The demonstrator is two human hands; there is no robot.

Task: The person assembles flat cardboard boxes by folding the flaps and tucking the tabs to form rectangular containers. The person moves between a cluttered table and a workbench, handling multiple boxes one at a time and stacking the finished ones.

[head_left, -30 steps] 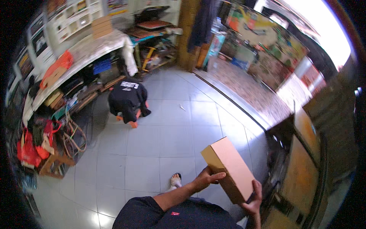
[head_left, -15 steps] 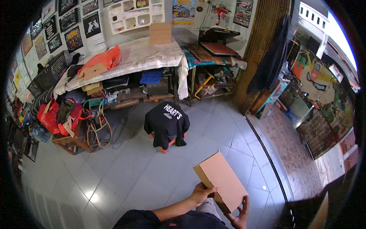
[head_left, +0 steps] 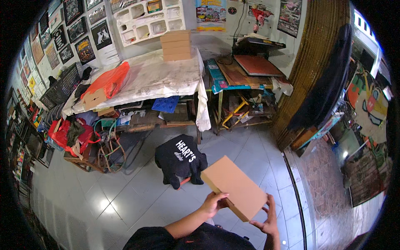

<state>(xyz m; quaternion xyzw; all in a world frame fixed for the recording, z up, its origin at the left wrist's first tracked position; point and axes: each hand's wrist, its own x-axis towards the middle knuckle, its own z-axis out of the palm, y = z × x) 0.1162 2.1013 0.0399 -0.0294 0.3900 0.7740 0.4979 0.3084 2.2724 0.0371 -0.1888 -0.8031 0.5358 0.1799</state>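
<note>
Between my hands I carry a flat brown cardboard box [head_left: 236, 186], tilted, above the tiled floor. Its lid looks closed. My left hand [head_left: 216, 203] grips the near left side, thumb on top and fingers beneath. At the right corner, my right hand [head_left: 268, 216] has its thumb and fingers around the box's end. Just beyond the box, a black garment with white lettering [head_left: 179, 160] is draped over a low orange stool [head_left: 184, 181], which it mostly hides.
A table with a white cloth [head_left: 166, 79] bears stacked brown boxes [head_left: 176, 45] and an orange plastic bag [head_left: 113, 79]. Right of it stands a cluttered bench [head_left: 227, 79]. A red bag [head_left: 62, 135] lies on a wooden chair at left. A floor track [head_left: 298, 196] runs along the right-hand doorway.
The box has moved up and slightly left in view, its top turned more toward me, with both hands still on it. The view has shifted, bringing the table and stool nearer.
</note>
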